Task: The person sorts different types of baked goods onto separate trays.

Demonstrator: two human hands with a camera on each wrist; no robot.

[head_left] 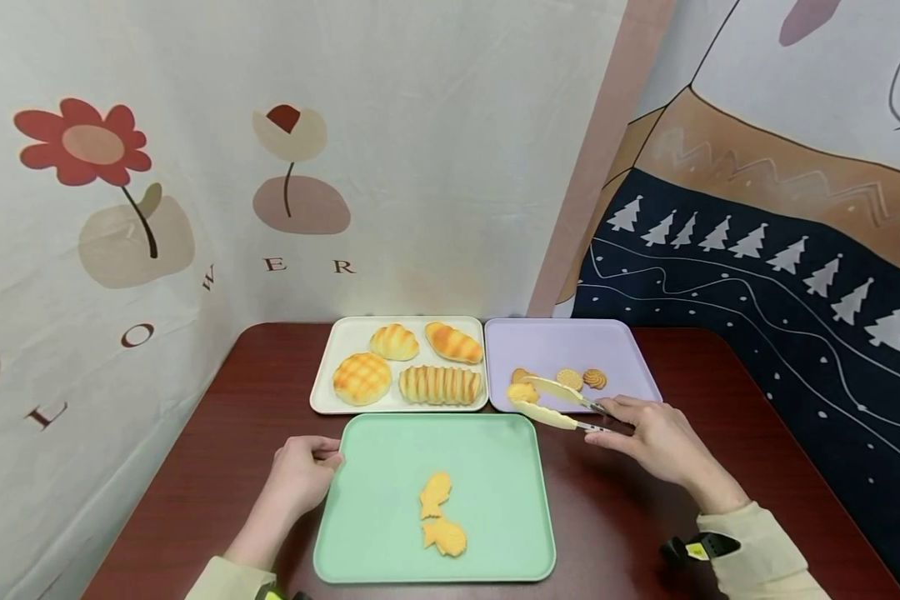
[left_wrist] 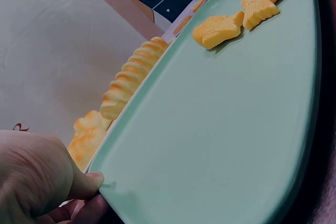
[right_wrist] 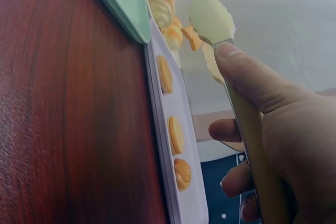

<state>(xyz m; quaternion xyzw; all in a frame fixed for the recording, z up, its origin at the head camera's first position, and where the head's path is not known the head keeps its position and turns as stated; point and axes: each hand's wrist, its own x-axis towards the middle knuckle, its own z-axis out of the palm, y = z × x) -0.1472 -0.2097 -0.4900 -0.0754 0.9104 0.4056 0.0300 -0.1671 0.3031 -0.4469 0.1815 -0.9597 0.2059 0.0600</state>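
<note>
Right hand [head_left: 660,437]: fingers curled round the tongs [head_left: 547,415], whose tips straddle a yellow biscuit [head_left: 522,392].
Yellow biscuit: over the lavender tray's [head_left: 570,342] near left corner, left of the right fingers, the nearer hand; long axis unclear.
Green tray [head_left: 375,500]: leftward and nearer the person, bearing two fish-shaped biscuits [head_left: 443,537].
Left hand [head_left: 306,471]: fingers pinch this tray's left edge.

Tabletop [head_left: 607,517]: you are looking at a smooth, wood-grained surface, softly reflecting light.
Green tray [head_left: 375,467]: you are seeing smooth, plastic-looking material with a low sheen.
White tray [head_left: 351,337], lilac tray [head_left: 562,346]: both are showing you smooth, plastic-looking surfaces.
Tongs [head_left: 546,416]: you are viewing matt, plastic-looking tips on metal arms.
Fish-shaped pieces [left_wrist: 218,31]: these are showing you matt, finely scored faces.
Wall hanging [head_left: 450,167]: you are facing matt, lightly creased printed cloth.
</note>
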